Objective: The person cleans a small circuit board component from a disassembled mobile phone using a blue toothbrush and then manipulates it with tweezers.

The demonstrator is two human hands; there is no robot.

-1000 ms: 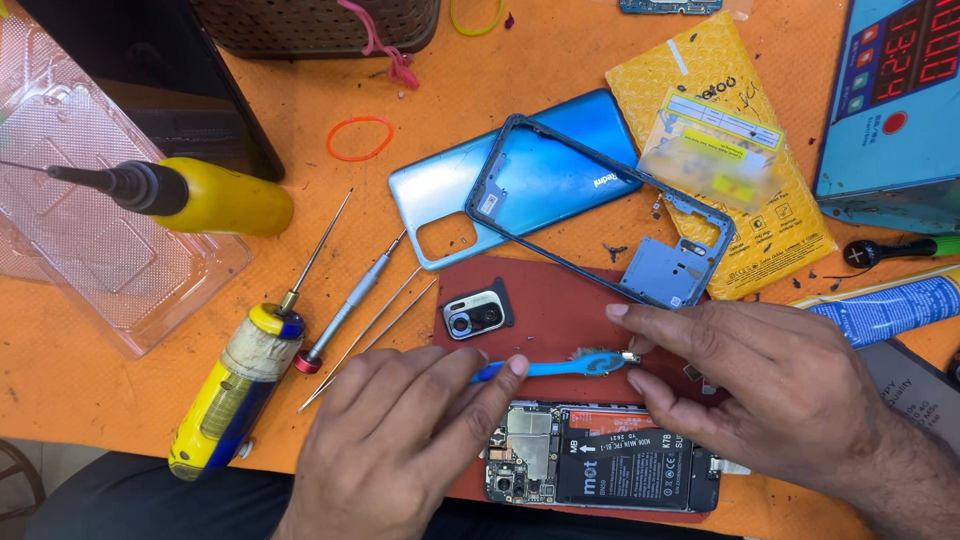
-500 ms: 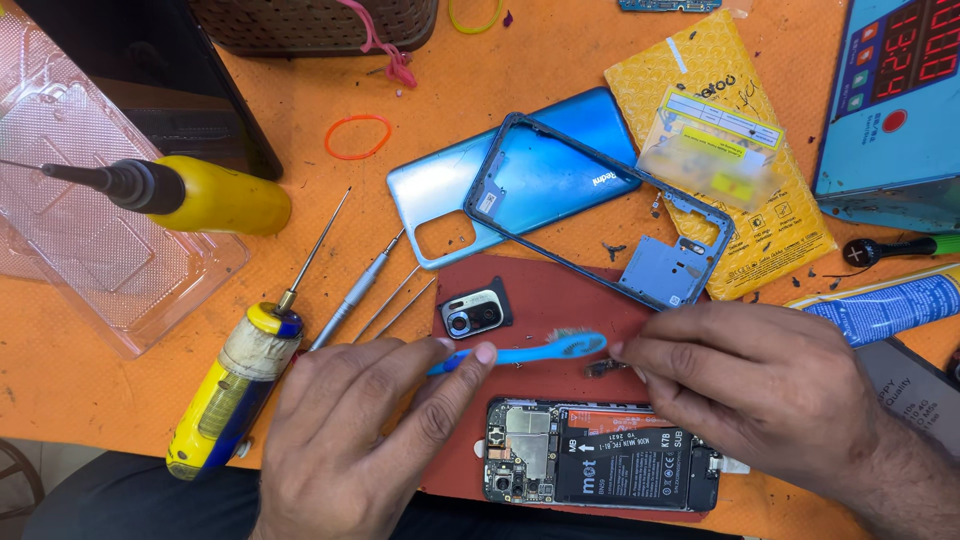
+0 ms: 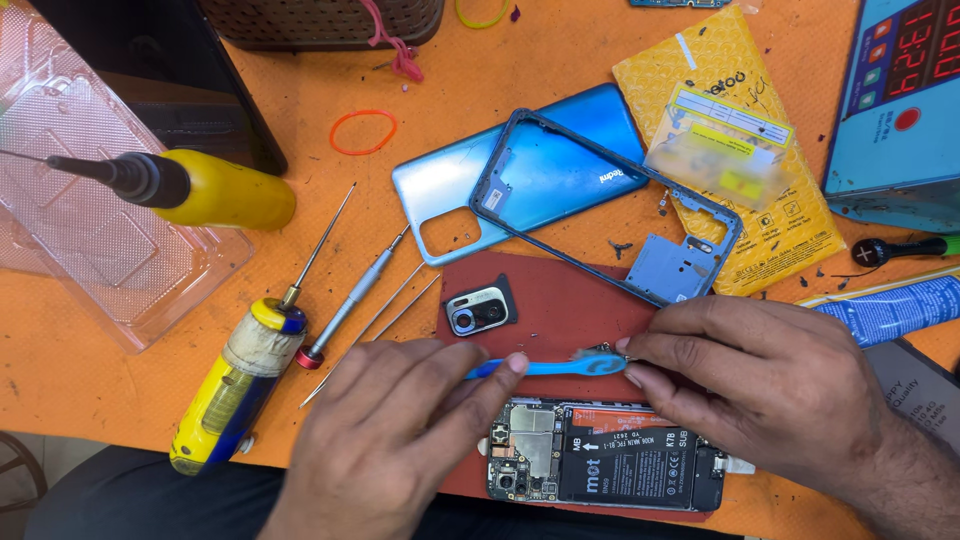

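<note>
On the red mat (image 3: 560, 300) | our left hand (image 3: 400, 440) pinches the blue toothbrush (image 3: 545, 368), lying left-right | bristles meet a small part nipped in right hand (image 3: 760, 385) fingers.

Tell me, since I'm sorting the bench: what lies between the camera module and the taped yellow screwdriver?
In the head view, between the camera module and the taped yellow screwdriver lie a slim silver screwdriver and thin tweezers on the orange mat.
</note>
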